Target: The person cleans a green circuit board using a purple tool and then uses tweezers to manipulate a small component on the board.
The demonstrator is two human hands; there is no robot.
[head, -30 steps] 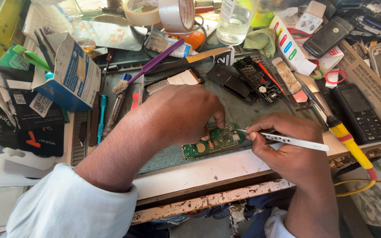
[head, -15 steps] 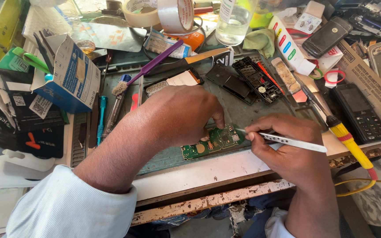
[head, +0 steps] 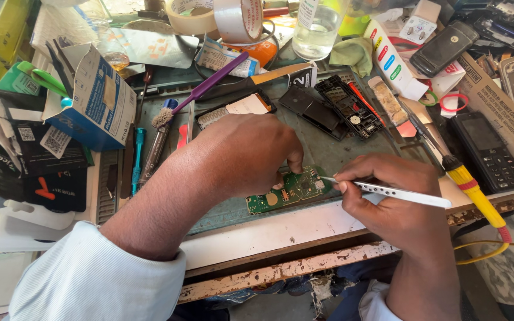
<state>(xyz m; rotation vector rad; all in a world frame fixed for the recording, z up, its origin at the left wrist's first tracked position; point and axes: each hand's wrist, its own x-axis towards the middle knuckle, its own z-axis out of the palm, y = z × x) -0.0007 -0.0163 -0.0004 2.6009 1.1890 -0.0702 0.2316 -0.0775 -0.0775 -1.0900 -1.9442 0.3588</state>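
Little has shifted since the earlier frames — the right hand [head: 397, 205] sits a touch higher and closer in, so the tip of the white tweezers [head: 388, 191] now meets the right end of the green circuit board [head: 291, 190].

Left hand [head: 248, 156] lies curled over the board, fingertips pressed down on its upper edge, pinning it flat to the grey-green mat [head: 328, 151] near the front of the counter [head: 281, 238]. Right hand pinches the tweezers like a pen, fingers closed round the shaft.

Judgement: board steady, tool on contact — fine work on a component at that end looks under way, not finished.

Around: purple-handled brush [head: 200, 89] behind the left hand; black phone housing parts [head: 328, 107] beyond the board; yellow-handled soldering iron [head: 468, 184] to the right; dark keypad phone [head: 489, 151] past it.
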